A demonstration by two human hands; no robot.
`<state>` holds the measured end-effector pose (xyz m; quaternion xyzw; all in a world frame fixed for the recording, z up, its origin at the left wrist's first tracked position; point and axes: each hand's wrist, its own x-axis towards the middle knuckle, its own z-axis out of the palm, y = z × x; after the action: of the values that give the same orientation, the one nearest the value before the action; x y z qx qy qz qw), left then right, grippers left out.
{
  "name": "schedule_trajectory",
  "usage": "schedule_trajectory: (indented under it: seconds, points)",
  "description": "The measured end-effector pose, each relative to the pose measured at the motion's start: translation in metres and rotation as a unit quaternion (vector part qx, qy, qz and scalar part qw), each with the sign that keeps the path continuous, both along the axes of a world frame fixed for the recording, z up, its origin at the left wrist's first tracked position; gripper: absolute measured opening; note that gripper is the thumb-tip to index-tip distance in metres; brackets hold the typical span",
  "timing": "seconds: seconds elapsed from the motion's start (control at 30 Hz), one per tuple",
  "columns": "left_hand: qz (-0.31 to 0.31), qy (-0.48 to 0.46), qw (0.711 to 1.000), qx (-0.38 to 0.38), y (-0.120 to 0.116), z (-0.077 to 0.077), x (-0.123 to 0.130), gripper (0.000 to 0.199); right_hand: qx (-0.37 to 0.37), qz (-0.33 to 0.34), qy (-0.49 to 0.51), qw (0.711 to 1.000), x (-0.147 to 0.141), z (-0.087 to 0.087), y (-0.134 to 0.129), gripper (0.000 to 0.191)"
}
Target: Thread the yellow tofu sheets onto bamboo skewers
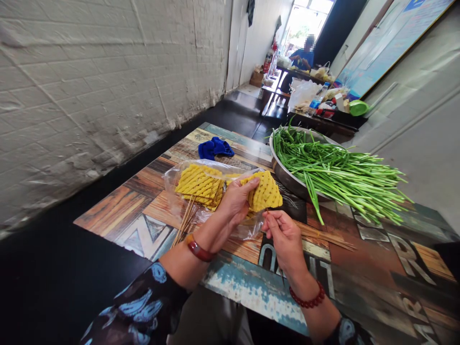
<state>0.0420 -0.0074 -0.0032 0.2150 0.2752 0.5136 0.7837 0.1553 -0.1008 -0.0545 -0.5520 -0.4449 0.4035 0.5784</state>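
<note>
My left hand (233, 203) is closed on a floppy yellow slice (266, 192) with a ridged, scored surface, thumb on top. Close to its lower edge, my right hand (283, 237) pinches a thin skewer (282, 275), whose lower end shows below the palm. Whether the tip has entered the slice I cannot tell. More yellow slices (197, 184) lie stacked on a clear plastic bag (171, 191), left of my left hand. Some bamboo skewers (186, 218) lean against that stack. Other loose skewers (328, 235) lie on the table to the right of my right hand.
A metal basin (278, 165) heaped with long green stalks (341, 172) stands on the patterned table (125, 211) at the right. A blue cloth (214, 147) lies beyond the bag. Farther back, a person (302, 58) sits at another table among bags and bottles.
</note>
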Motion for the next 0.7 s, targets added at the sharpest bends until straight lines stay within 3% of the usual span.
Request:
schedule_trajectory:
  seconds: [0.7]
  points:
    - [0.003, 0.003, 1.0, 0.006, -0.0013, -0.001, 0.0016, 0.026, 0.006, -0.004, 0.027, 1.0, -0.0034, -0.0017, 0.007, 0.031]
